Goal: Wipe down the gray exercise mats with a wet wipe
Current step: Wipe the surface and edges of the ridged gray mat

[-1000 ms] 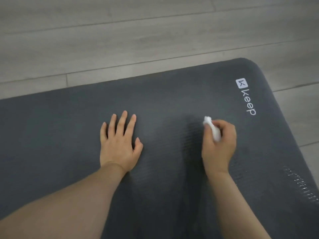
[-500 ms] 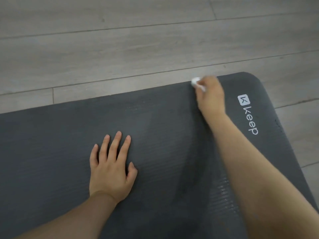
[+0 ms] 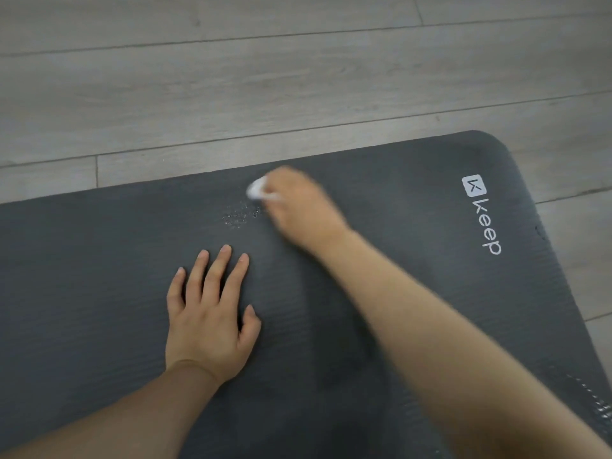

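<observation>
A dark gray exercise mat (image 3: 99, 276) with a white "keep" logo (image 3: 483, 213) lies across the floor and fills the lower part of the view. My left hand (image 3: 208, 319) rests flat on the mat with fingers spread. My right hand (image 3: 301, 207), blurred by motion, grips a bunched white wet wipe (image 3: 256, 190) and presses it on the mat near the far edge. A damp glistening patch (image 3: 240, 215) shows just left of the wipe.
Gray wood-plank floor (image 3: 265, 77) lies beyond the mat's far edge and to its right. The mat's rounded corner (image 3: 493, 140) is at the upper right. A shiny wet streak (image 3: 596, 402) shows near the right edge.
My right hand swept from the mat's middle up to the far edge, then left and slightly back along it with the wipe. The left hand stayed flat.
</observation>
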